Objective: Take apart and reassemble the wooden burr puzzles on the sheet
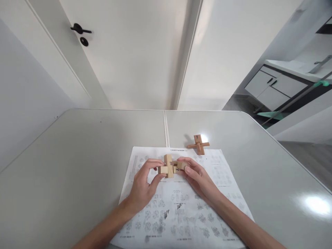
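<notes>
A pale wooden interlocking puzzle [169,169] of notched blocks is held between both hands over a printed sheet [178,193]. My left hand [145,183] pinches the end of a block on the puzzle's left side between thumb and fingers. On the right side, my right hand [198,176] grips another block, which bears a dark mark like a 3. One block stands across the middle, with a notch showing. Fingers hide parts of the pieces. Beyond the right hand, a darker brown wooden cross-shaped puzzle [199,145] lies at the sheet's far edge.
The sheet has rows of small diagrams and two torn spots near its middle. It lies on a grey table [77,166] with a seam down the far half. Behind stands a white door with a black handle [81,29]. A sink cabinet [275,84] is at far right.
</notes>
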`<action>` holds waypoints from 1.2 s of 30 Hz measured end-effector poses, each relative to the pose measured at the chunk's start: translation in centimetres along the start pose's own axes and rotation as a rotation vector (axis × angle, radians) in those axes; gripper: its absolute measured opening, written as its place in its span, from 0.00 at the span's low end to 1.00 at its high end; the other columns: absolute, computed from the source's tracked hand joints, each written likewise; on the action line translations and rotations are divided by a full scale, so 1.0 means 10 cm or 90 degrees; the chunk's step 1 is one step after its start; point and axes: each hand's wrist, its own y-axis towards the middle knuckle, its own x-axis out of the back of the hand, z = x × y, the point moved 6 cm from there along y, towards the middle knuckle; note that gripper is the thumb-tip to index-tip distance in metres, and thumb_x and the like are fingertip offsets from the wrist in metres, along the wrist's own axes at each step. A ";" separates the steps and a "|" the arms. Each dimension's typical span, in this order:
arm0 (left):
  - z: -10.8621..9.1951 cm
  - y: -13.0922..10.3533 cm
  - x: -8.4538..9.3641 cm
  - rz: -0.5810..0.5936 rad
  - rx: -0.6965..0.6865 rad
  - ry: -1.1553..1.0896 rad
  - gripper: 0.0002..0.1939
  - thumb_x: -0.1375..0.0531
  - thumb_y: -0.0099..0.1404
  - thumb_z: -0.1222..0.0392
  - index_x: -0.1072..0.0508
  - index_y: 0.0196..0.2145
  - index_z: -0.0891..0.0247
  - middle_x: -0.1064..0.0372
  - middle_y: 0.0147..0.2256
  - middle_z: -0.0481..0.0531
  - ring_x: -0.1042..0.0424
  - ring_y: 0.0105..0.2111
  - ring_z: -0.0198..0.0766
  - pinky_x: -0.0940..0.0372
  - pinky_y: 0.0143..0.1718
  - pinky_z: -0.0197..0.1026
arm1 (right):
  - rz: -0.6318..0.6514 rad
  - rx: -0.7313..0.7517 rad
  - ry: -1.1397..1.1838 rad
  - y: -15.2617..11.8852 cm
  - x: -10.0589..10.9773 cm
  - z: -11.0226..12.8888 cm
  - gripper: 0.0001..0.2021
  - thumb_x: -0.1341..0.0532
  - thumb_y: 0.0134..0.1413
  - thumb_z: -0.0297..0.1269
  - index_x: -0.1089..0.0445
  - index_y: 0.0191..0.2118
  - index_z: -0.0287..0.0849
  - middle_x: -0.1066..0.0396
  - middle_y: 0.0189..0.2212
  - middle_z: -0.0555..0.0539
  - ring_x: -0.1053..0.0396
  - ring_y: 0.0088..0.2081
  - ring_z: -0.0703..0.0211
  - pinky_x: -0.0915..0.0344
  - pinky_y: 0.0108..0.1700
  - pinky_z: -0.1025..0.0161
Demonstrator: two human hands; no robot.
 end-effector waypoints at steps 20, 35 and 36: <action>0.20 0.06 -0.04 0.046 0.273 -0.210 0.15 0.42 0.76 0.46 0.28 0.39 0.60 0.29 0.30 0.48 0.27 0.31 0.38 0.29 0.37 0.41 | 0.052 0.313 -0.609 -0.07 -0.20 0.08 0.35 0.30 0.58 0.35 0.44 0.67 0.55 0.34 0.61 0.38 0.35 0.62 0.34 0.32 0.61 0.34; 0.04 -0.04 -0.19 0.153 0.136 -0.049 0.07 0.38 0.74 0.54 0.28 0.38 0.58 0.28 0.32 0.45 0.31 0.32 0.36 0.34 0.38 0.39 | 0.030 0.309 -0.480 -0.10 -0.15 0.13 0.28 0.31 0.65 0.44 0.38 0.66 0.56 0.30 0.60 0.41 0.31 0.61 0.41 0.28 0.60 0.42; 0.03 -0.04 -0.19 0.151 0.137 -0.043 0.07 0.38 0.74 0.54 0.28 0.38 0.58 0.28 0.32 0.45 0.31 0.32 0.36 0.34 0.38 0.39 | 0.024 0.319 -0.486 -0.11 -0.15 0.14 0.28 0.31 0.65 0.44 0.37 0.66 0.55 0.30 0.60 0.41 0.31 0.62 0.40 0.29 0.61 0.42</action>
